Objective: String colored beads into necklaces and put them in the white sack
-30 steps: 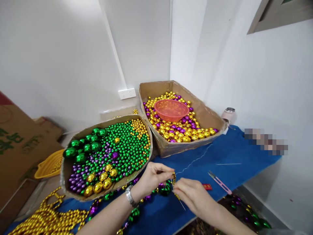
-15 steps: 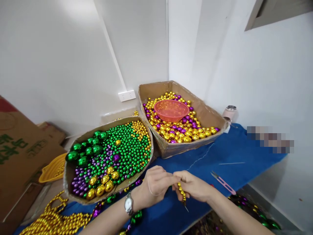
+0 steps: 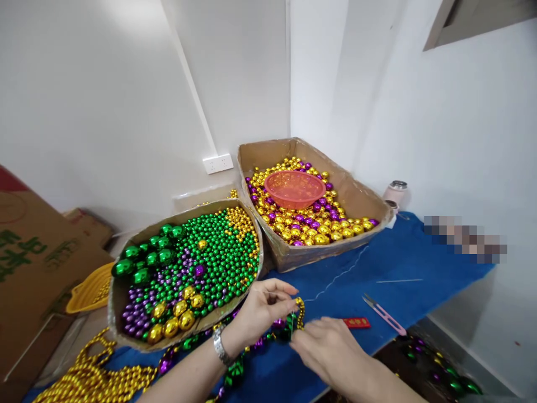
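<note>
A short strand of small gold beads (image 3: pixel 301 313) arcs down between my two hands. My left hand (image 3: pixel 264 313), with a metal watch band on its wrist, is pinched at the strand's upper end. Lower down, my right hand (image 3: pixel 331 347) is closed around the lower end, its fingertips mostly turned away. A thin pale line, thread or needle, runs beside the beads between my fingers. From the strand's top a white thread (image 3: pixel 331 288) trails across the blue cloth (image 3: pixel 444 280) toward the box.
Two cardboard boxes hold loose beads: green, purple and gold in the left box (image 3: pixel 109 313), gold and purple in the right box (image 3: pixel 289 260), where a pink basin (image 3: pixel 293 187) sits. Pink-handled thread snips (image 3: pixel 388 319) and a red packet (image 3: pixel 356 323) lie rightward. Gold bead strings (image 3: pixel 96 380) lie lower left.
My right hand has moved lower and turned over. The gold strand now arcs from my left fingertips to my right hand, instead of hanging from the right. The red packet has come into view.
</note>
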{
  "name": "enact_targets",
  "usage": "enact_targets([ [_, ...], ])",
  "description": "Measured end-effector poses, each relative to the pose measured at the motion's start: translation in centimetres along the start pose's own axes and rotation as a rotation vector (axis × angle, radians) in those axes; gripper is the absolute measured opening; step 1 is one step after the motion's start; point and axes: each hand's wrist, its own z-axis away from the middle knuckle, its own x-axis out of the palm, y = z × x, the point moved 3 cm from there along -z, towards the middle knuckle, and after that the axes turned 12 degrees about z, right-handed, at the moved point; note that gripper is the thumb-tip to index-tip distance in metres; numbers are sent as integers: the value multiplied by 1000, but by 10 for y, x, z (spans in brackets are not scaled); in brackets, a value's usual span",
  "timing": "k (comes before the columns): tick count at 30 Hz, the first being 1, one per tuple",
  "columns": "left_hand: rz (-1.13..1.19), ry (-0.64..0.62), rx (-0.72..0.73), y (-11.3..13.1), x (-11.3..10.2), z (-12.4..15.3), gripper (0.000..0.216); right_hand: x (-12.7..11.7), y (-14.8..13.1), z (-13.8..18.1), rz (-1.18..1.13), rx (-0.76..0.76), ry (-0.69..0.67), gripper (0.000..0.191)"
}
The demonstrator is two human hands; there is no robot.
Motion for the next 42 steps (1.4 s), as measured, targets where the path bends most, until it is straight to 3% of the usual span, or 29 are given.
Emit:
enact_targets([
  [2, -110, 7, 118, 6, 1, 4, 20, -7, 9, 0, -248, 70, -68, 25],
  [6, -390, -55, 380, 20, 8, 13, 20, -13, 47, -8, -692, 495, 158, 26],
  [10, -511, -142, 587, 27, 11, 15, 27, 20, 45, -21, -1131, 415, -71, 36],
  [14, -579, -162, 698, 24, 11, 16, 33, 44, 29, -18, -1285, 351, -213, 47],
  [18, -606, -153, 727, 21, 12, 18, 28, 47, 26, -14, -1324, 384, -241, 41],
  [22, -673, -122, 765, 19, 9, 17, 25, 37, 31, -13, -1268, 458, -163, 36],
  [27, -867, -90, 775, 6, -6, 19, 17, 21, 35, -11, -934, 447, -51, 31],
  [30, -919, -13, 684, -1, -20, 24, 12, 19, 38, -7, -828, 428, 28, 31],
  [33, -743, 93, 434, -5, -32, 29, 19, 27, 40, -4, -908, 484, 34, 30],
  [36, -282, 163, 176, -8, -34, 33, 26, 41, 36, -2, -1028, 551, 19, 31],
  [39, 224, 133, 93, -9, -26, 31, 25, 54, 31, -2, -1098, 588, 13, 32],
  [42, 502, 64, 60, -10, -19, 26, 23, 58, 31, 0, -1173, 628, 24, 33],
])
